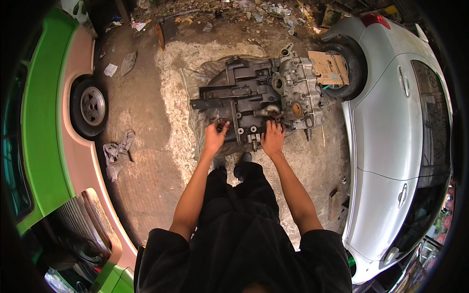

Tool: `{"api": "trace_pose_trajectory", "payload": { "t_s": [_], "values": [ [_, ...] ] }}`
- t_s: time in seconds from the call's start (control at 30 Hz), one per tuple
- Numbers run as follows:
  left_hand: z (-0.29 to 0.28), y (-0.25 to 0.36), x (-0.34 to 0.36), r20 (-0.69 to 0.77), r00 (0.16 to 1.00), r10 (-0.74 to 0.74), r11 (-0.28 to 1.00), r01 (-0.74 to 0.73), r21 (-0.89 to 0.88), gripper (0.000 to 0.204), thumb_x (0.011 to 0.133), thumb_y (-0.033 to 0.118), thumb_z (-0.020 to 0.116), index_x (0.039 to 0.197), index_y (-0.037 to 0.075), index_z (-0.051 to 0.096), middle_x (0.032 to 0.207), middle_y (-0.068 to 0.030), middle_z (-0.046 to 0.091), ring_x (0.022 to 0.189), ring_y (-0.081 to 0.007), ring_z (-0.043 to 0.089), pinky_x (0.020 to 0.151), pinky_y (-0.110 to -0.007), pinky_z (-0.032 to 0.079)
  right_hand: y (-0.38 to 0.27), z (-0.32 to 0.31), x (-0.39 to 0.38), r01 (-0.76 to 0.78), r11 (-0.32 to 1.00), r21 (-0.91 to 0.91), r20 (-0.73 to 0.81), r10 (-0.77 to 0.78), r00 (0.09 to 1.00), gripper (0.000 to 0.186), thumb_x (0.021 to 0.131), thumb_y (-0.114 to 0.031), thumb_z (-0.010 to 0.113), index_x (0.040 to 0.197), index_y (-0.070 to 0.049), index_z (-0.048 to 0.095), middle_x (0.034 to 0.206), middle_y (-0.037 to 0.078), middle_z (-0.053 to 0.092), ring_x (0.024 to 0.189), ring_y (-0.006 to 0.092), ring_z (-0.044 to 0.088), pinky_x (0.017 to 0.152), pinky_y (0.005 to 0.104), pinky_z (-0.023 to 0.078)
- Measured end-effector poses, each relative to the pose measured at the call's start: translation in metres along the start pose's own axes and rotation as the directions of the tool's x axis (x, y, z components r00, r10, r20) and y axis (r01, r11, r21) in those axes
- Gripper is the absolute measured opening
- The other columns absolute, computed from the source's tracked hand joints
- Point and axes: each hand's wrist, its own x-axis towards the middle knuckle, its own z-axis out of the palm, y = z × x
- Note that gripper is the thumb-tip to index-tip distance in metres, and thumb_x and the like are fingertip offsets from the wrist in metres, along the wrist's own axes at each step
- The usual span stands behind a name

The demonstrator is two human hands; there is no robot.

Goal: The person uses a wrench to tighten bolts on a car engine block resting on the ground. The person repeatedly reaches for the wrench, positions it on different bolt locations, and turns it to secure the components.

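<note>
– While both hands are being held over the near side of the engine assembly [261,95], how is each being posed?

– Left hand [215,138]: thumb and fingertips are being held narrow, over a dark part at the near left; whether something small is being pinched cannot be told. Right hand [272,140]: fingers are being bent over the assembly's near edge; the fingertips are being lost among dark metal, so any grip cannot be told.

– What is being housed in what?

– On the left, a wheel [91,106] is being framed by the arch of a green-and-pink vehicle [66,88]. Lower down, beside a ribbed panel [80,222], dark clutter is being enclosed by the same vehicle; its kind cannot be made out. On the right, a tyre [359,68] is being framed by the arch of a silver car [383,132], and part of it is being covered from view by a cardboard piece [328,68].

– And the surface, the surroundings?

– Beneath the assembly a wrinkled, soiled cloth [190,80] is being spread, its edge being shown on the left. Cloth and load are being borne by a stained concrete floor [146,195], between the two vehicles. Near the left one, a crumpled rag [117,154] is being supported by the floor. Along the far side, ground is being covered by scattered litter [278,14]. Dark shoes [245,157] are being planted just short of the assembly.
</note>
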Motion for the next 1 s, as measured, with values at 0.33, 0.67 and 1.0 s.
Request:
{"api": "trace_pose_trajectory", "payload": {
  "t_s": [0.33,0.67,1.0],
  "values": [
    [0.017,-0.014,0.033,0.015,0.999,-0.051,0.967,0.046,0.249,0.029,0.098,0.022,0.052,0.101,-0.005,0.06,0.079,-0.0249,0.066,0.08,-0.0427,0.065,0.069,-0.047,0.05,0.001,0.0,0.0,0.008,1.0,-0.001,-0.001,-0.008,1.0,0.052,0.085,-0.022,0.059,0.131,-0.002,0.044,0.132,0.014,0.048,0.124,0.0312,0.042,0.112,0.0511,0.023],
    [0.035,-0.016,0.031,-0.043,0.979,-0.199,0.969,0.203,0.141,0.037,0.095,0.018,0.052,0.129,0.003,0.048,0.102,-0.0287,0.065,0.098,-0.0453,0.062,0.081,-0.049,0.05,0.002,0.004,0.0,0.034,0.999,0.033,-0.066,-0.032,0.997,0.051,0.081,-0.019,0.062,0.125,-0.002,0.045,0.126,0.017,0.049,0.12,0.0332,0.043,0.109,0.0515,0.025],
    [0.032,-0.014,0.032,0.009,0.972,-0.234,0.967,0.232,0.104,0.04,0.095,0.017,0.052,0.131,0.003,0.045,0.111,-0.0262,0.063,0.104,-0.041,0.062,0.084,-0.045,0.049,0.002,0.004,-0.001,0.039,0.999,0.022,-0.067,-0.038,0.997,0.05,0.081,-0.019,0.063,0.125,-0.002,0.045,0.126,0.018,0.048,0.12,0.0336,0.042,0.109,0.0517,0.026]
  ]
}}
